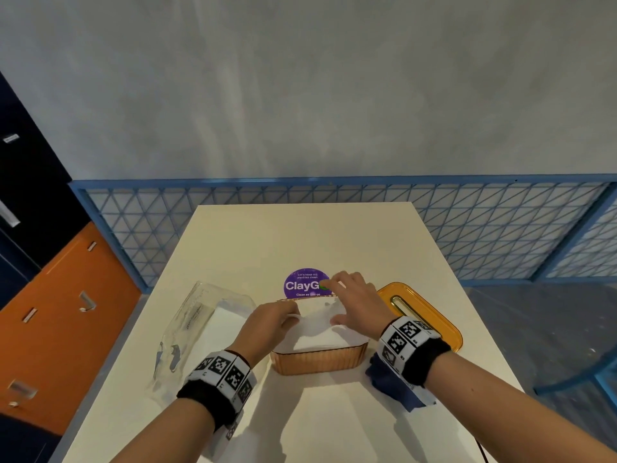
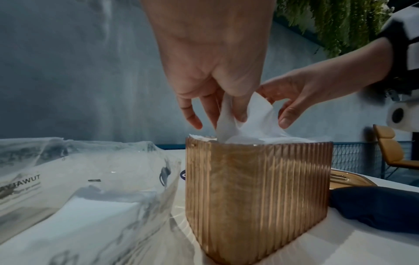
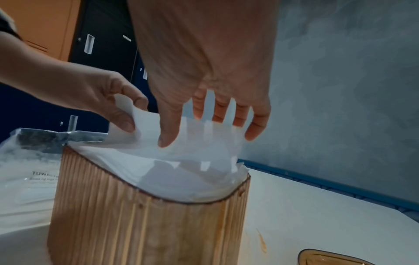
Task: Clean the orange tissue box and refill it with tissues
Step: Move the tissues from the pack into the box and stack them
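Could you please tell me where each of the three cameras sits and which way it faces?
Head: worn on the head, looking down at the white table; both forearms and hands show.
Left wrist: faces along the left hand at the ribbed orange tissue box.
Right wrist: faces along the right hand at the white tissue sheet.
Shared: both wrist views show the box, both hands and the clear plastic tissue pack.

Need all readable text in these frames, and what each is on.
"ClayG…", partly hidden by the right hand: purple round sticker on the table.
"Clean as you go": same sticker, lower edge.
Sticker's top lines: too small.
Plastic tissue wrapper: mirrored print, illegible.
Wristband markers: patterns, no words.
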`<state>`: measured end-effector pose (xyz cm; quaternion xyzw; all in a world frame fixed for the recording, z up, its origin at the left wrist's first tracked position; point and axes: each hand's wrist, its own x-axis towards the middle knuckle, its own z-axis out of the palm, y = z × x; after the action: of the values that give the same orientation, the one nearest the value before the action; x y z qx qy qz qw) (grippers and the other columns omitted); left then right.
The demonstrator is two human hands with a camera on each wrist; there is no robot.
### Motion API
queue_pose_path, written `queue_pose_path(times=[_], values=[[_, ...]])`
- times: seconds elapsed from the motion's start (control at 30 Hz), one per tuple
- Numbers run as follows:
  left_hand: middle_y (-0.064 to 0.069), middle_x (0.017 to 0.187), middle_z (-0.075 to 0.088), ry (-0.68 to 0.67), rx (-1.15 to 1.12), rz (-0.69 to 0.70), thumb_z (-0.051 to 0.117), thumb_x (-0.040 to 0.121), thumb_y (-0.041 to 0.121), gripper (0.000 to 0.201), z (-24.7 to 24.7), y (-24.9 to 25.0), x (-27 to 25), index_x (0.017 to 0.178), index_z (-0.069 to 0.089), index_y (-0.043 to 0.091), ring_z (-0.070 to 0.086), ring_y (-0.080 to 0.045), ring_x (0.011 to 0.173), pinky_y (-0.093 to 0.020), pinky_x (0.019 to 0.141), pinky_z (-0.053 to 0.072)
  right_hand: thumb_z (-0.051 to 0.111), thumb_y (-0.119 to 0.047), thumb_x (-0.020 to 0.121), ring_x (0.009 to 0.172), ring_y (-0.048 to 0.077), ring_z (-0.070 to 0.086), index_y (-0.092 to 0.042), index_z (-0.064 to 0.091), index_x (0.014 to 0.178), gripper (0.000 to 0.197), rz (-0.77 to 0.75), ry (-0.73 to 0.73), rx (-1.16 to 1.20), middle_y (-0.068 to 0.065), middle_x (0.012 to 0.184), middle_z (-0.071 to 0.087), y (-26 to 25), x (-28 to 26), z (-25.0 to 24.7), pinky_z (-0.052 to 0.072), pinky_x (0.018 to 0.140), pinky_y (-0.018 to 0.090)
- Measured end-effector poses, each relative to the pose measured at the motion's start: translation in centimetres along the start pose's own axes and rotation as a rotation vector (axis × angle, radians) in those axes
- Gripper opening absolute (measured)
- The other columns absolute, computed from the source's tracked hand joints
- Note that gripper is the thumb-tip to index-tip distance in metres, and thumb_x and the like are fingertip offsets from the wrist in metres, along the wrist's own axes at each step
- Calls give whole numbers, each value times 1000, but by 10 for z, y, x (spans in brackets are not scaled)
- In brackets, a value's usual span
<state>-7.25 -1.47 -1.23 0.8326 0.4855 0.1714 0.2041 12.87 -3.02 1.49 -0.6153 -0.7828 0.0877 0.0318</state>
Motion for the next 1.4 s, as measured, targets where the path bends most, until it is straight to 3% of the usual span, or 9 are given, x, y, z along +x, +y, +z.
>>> queue_pose_path(times=[0.3,0.53,0.67,0.77,1.03,1.13,1.23,1.33,1.4], values=[[0,102,69,-11,-6,71,56,92,19,14,-2,-5,-14,98,67,12,62,-16,94,-27,83,49,54,-17,92,112,19,45,-21,60,107,16,-89,-10,-201,-4,115,59,-1,-12,-3,31,95,39],[-1,108,64,-75,35,88,56,92,21,20,10,-13,-15,103,67,9,61,-19,99,-32,86,46,44,-26,96,111,21,44,-15,60,115,27,-18,-140,-111,1,116,58,11,-30,9,29,80,34],[0,102,60,-31,-85,-49,53,94,20,24,13,-14,-10,101,69,3,58,-18,95,-25,85,40,47,-23,93,100,21,47,-13,66,105,25,137,-179,131,5,106,63,19,-27,14,38,86,40],[4,95,52,-39,-102,-121,47,97,21,28,15,-13,-8,99,68,2,57,-21,95,-33,87,42,51,-23,92,101,21,52,-17,65,108,22,204,-158,237,6,109,65,23,-23,16,44,92,42],[-4,108,56,28,103,-160,42,97,20,18,24,-5,-7,102,56,10,51,-22,104,-29,79,32,60,-29,88,99,20,54,-21,59,110,24,333,-67,295,-1,95,58,18,-16,18,43,91,39],[-2,122,50,43,299,-150,39,96,15,22,28,6,-9,116,49,15,47,-21,112,-32,90,36,58,-32,88,102,22,55,-23,57,111,24,333,-53,264,3,102,62,15,-16,20,43,91,39],[-5,126,53,36,418,-98,60,80,4,43,32,23,-14,121,50,16,51,-28,116,-40,93,43,54,-33,91,102,22,55,-24,54,115,26,305,-20,217,2,97,56,12,-16,20,41,91,38],[-10,102,67,-6,465,29,82,47,1,61,43,33,-19,102,59,11,62,-29,99,-42,83,55,52,-32,92,104,21,55,-24,53,117,26,290,-3,194,3,106,61,11,-15,20,40,93,38],[-16,122,58,-64,370,25,74,68,3,55,48,41,-25,120,57,6,56,-35,115,-44,99,46,52,-32,93,103,21,57,-24,52,117,26,294,-2,182,4,110,63,11,-14,20,41,94,38]])
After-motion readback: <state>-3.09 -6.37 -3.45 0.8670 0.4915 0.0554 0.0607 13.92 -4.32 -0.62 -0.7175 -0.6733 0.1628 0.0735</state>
